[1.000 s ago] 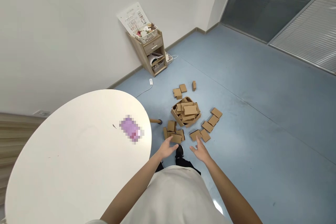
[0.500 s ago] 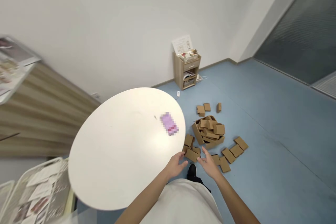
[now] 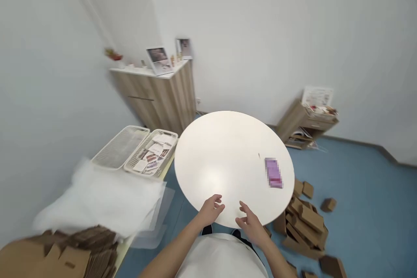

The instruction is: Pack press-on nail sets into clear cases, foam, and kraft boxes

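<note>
My left hand (image 3: 211,211) is held over the near edge of a round white table (image 3: 224,139), fingers apart and nothing in them. To its right, my right hand (image 3: 250,223) is also open and holds nothing, its fingers pointing at the table. On the right part of the tabletop lies a blurred-out purple rectangular item (image 3: 273,173), with a tiny thin object (image 3: 259,155) beside it. Neither hand touches the purple item.
Left: a basket of cards (image 3: 154,152), another basket (image 3: 120,147), translucent sheets (image 3: 104,195) and flattened cardboard (image 3: 74,258). Right floor: a carton of brown boxes (image 3: 302,243) and loose boxes. Behind: a wooden cabinet (image 3: 156,95) and small stand (image 3: 295,124).
The view has swung left, so the baskets, sheets and flattened cardboard show more fully. Both hands have gone from near the floor boxes to the table's near edge, still open.
</note>
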Motion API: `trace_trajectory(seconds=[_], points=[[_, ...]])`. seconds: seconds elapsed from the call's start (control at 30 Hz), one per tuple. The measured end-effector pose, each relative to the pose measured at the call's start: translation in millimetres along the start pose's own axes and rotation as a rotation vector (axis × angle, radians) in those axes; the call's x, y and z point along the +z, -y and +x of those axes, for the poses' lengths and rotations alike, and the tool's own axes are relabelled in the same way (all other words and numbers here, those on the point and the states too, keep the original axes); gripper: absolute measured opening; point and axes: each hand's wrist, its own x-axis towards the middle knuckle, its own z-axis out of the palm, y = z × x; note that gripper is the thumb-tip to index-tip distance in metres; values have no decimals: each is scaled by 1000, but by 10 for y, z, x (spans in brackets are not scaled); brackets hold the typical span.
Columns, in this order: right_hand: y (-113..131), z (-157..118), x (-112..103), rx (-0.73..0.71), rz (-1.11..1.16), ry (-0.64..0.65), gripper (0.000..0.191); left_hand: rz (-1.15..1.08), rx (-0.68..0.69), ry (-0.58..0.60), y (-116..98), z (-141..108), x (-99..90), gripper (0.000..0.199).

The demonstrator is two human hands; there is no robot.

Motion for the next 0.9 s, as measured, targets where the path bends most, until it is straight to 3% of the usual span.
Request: trace_trajectory(seconds=[0.17,0.3,0.6,0.9], points=[[253,159,-96,-76,-56,-5,57,-45,-13,-109,26,-75,-77,50],[380,321,-102,-100,82,13,45,-28,-72,-172,17,-156,-142,52],[321,789,-18,201,599,178,35,-10,-231,-369,-7,-529,-263,55],[424,915,149,323,725,354,29,-115,-217,-611,-5,-732,-230,45]])
